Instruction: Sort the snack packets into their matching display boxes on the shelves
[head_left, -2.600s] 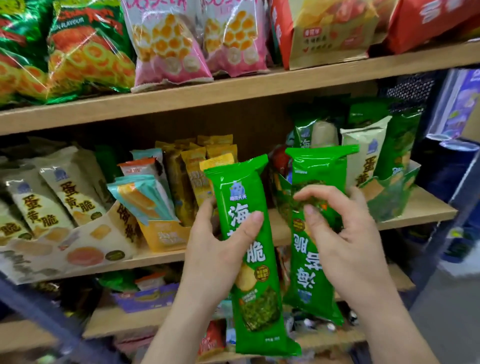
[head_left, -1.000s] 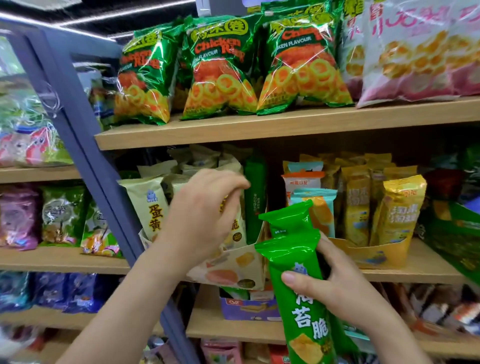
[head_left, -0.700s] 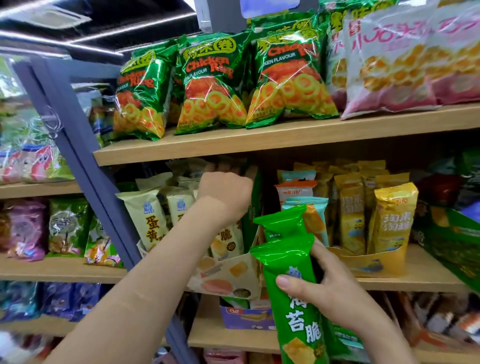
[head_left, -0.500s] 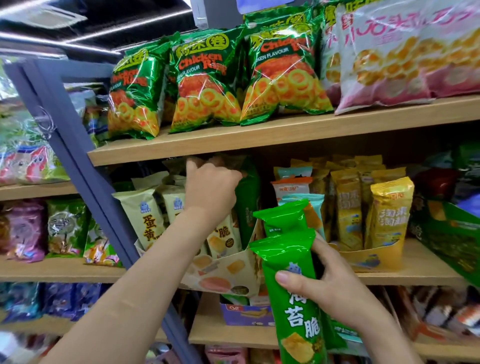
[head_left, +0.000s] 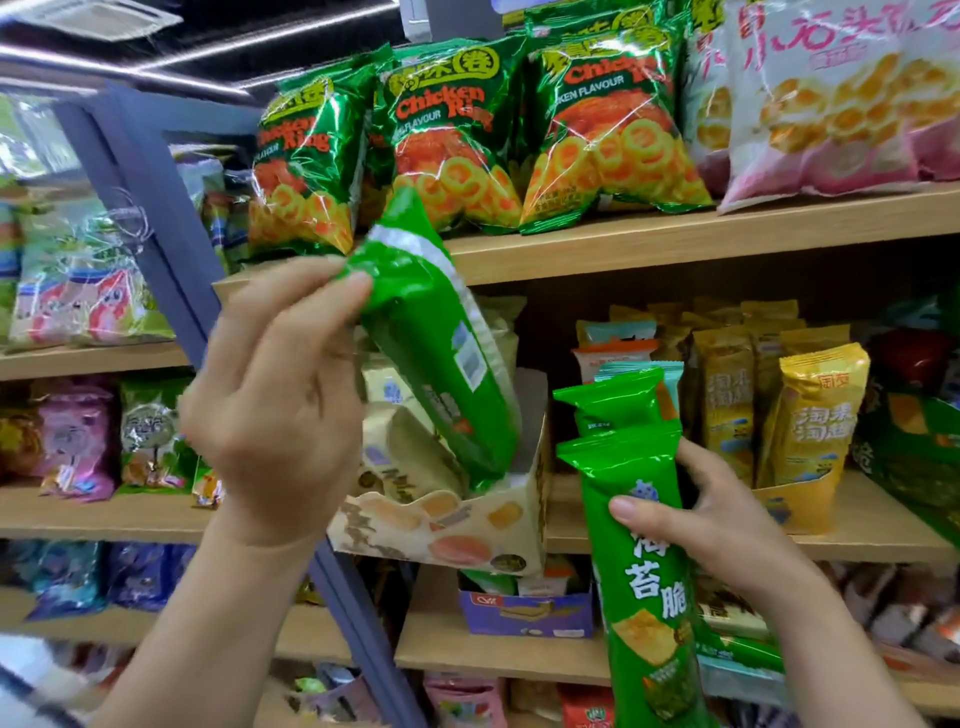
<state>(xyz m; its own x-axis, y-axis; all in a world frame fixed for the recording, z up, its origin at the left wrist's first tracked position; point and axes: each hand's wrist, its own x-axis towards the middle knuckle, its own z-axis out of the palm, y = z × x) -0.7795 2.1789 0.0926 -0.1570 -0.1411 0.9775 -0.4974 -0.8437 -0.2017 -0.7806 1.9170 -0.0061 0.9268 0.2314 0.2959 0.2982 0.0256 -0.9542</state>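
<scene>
My left hand pinches the top of a green seaweed snack packet, back side showing, its lower end still inside the cream display box of cream egg-yolk packets on the middle shelf. My right hand grips two more green seaweed packets upright, just right of that box. A yellow display box with yellow packets stands further right.
Green chicken-ring bags and pink bags fill the top shelf. A blue shelf post slants down the left side. A purple box sits on the lower shelf. Dark green packaging is at the right edge.
My left hand reached into the cream box, took a green packet by its top and has lifted it up and left, mostly out of the box. The right hand kept its packets steady.
</scene>
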